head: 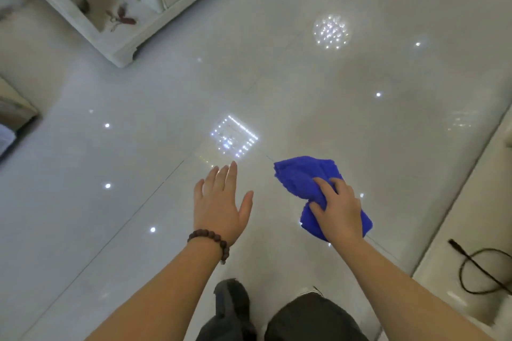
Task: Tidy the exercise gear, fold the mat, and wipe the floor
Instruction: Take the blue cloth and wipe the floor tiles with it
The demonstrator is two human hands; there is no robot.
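Two bare forearms with no sleeves in view, left hand (221, 205) with a bracelet (212, 243) of dark reddish-brown round beads at its wrist, right hand (339, 209) unadorned, dark grey trousers (310, 318) below both hands

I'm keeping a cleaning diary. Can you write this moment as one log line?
step: wiping floor | right hand: grips blue cloth | left hand: open, empty

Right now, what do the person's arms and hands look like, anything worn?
Both forearms are bare, no sleeves in view. The left hand has a bracelet of dark brown round beads at the wrist. The right hand wears nothing: no glove, ring or watch visible.
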